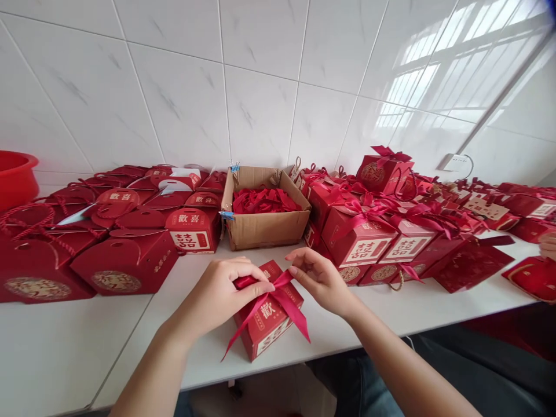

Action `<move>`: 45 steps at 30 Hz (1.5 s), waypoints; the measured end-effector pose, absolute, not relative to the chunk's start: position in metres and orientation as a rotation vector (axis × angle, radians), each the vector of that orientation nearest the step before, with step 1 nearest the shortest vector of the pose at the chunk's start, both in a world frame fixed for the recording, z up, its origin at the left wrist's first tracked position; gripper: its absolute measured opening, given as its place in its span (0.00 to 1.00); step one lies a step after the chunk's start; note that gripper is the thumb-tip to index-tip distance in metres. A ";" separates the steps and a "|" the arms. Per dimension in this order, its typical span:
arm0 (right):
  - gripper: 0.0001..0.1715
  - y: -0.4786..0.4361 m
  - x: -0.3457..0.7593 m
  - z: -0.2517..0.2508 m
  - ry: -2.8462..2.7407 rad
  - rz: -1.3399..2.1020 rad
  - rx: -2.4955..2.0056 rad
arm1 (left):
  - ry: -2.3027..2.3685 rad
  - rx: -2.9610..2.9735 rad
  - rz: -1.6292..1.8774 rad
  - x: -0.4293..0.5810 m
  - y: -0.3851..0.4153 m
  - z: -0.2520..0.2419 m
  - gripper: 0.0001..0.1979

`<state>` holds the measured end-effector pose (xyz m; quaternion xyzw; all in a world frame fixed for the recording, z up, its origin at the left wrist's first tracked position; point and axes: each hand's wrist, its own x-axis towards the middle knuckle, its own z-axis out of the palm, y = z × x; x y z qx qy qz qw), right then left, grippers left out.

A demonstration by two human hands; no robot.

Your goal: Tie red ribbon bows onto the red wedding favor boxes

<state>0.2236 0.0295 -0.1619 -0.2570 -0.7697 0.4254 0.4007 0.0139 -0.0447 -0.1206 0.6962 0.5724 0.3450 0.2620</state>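
A red gift box [256, 336] with cream lettering lies on the white table in front of me, close to the front edge. Across its top is a shiny crimson ribbon [292, 304] tied in a bow, its two tails hanging over the near side. My left hand [228, 289] is closed on the bow's left loop and knot, thumb and fingers pinching. At the bow's right loop, my right hand [319, 277] pinches the ribbon between thumb and fingertips.
Behind the box stands a cardboard box [264, 230] filled with red ribbons. Red gift boxes [130, 260] crowd the left; bowed boxes [365, 234] are stacked at the right. A red basin [17, 179] sits far left. Another person's hand [548, 246] shows at the right edge.
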 end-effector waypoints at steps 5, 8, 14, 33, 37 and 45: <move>0.12 0.022 0.225 -0.148 -2.117 0.829 -0.615 | 1.582 1.848 0.941 -0.003 -0.053 -0.112 0.15; 0.09 0.016 0.220 -0.137 -2.193 0.747 -0.592 | 1.611 1.878 0.911 -0.011 -0.054 -0.113 0.14; 0.09 0.013 0.203 -0.123 -2.368 0.621 -0.607 | 1.550 1.983 0.999 -0.006 -0.048 -0.116 0.12; 0.08 0.015 0.193 -0.114 -2.554 0.534 -0.596 | 1.525 1.968 1.127 -0.002 -0.045 -0.118 0.11; 0.08 0.016 0.192 -0.114 -2.590 0.531 -0.589 | 1.574 1.962 1.168 -0.004 -0.043 -0.120 0.10; 0.08 0.012 0.194 -0.116 -2.576 0.510 -0.598 | 1.628 1.940 1.131 -0.004 -0.040 -0.123 0.11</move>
